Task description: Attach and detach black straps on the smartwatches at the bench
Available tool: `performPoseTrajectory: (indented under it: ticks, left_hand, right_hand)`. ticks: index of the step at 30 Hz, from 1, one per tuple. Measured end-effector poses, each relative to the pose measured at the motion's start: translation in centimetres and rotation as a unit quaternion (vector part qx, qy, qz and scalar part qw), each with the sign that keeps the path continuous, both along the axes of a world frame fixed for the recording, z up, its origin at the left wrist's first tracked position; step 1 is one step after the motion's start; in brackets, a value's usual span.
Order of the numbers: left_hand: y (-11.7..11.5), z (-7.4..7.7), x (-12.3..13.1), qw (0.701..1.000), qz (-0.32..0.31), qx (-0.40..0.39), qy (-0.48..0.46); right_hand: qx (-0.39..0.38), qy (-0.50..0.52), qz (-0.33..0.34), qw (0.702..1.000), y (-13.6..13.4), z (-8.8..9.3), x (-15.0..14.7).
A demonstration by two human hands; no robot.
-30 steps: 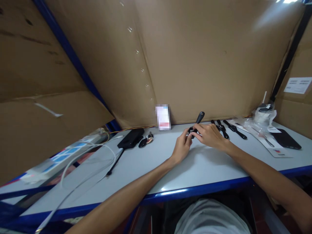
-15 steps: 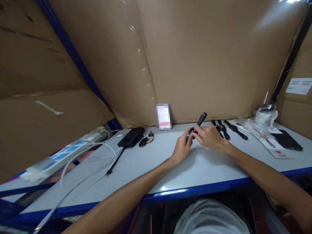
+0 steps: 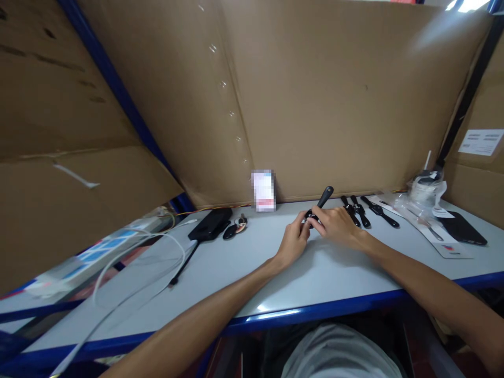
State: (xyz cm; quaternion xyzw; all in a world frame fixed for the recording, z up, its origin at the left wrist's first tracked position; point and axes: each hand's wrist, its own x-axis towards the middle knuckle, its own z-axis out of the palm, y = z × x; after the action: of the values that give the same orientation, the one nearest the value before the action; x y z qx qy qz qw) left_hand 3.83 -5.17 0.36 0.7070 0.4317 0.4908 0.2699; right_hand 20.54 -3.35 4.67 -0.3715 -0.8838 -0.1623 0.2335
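Over the white table (image 3: 220, 273), both of my hands are closed round one black-handled tool (image 3: 325, 197). Its handle, with a small hole at the end, slants up to the right. My left hand (image 3: 293, 239) pinches the lower part from the left. From the right, my right hand (image 3: 334, 224) grips the same part, its fingers meeting the left ones. The fingers cover most of the working end, so its kind cannot be made out. Just right of my right hand lie several similar black-handled tools (image 3: 360, 212), and another dark tool (image 3: 380, 210) lies beyond them.
Further right are a carded package (image 3: 447, 247), a black phone (image 3: 464, 228) and a plastic-wrapped container (image 3: 424, 186). At left lie a black box (image 3: 210, 223), keys (image 3: 236, 227), white cables (image 3: 183, 247) and a power strip (image 3: 102, 249). Cardboard (image 3: 307, 105) walls the back.
The view has shifted very slightly. Both hands stay at the same place on the tool, with only slight finger movement.
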Motion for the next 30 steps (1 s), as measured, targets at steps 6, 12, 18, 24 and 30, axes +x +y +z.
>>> performPoseTrajectory:
  ticks: [6, 12, 18, 24, 30]
  left_hand:
    - [0.0, 0.0, 0.0, 1.000, 0.002, -0.004, 0.001]
    - [-0.1, 0.1, 0.0, 1.000, 0.002, -0.004, -0.003]
    - [0.1, 0.0, 0.1, 0.998, -0.014, -0.030, -0.048]
    - [0.3, 0.5, 0.7, 0.974, -0.047, -0.161, -0.154]
    - [0.3, 1.1, 0.0, 0.937, -0.033, -0.258, -0.233]
  right_hand:
    - [0.000, 0.002, -0.003, 1.000, 0.1, -0.2, 0.0]
    - [-0.007, -0.015, -0.016, 1.000, -0.1, 0.1, -0.2]
    - [-0.005, -0.056, -0.036, 0.998, -0.4, 0.6, -0.3]
    - [0.029, 0.100, -0.084, 0.991, 0.7, 2.5, 1.6]
    - [-0.015, 0.123, -0.183, 0.975, 2.8, 3.9, 4.1]
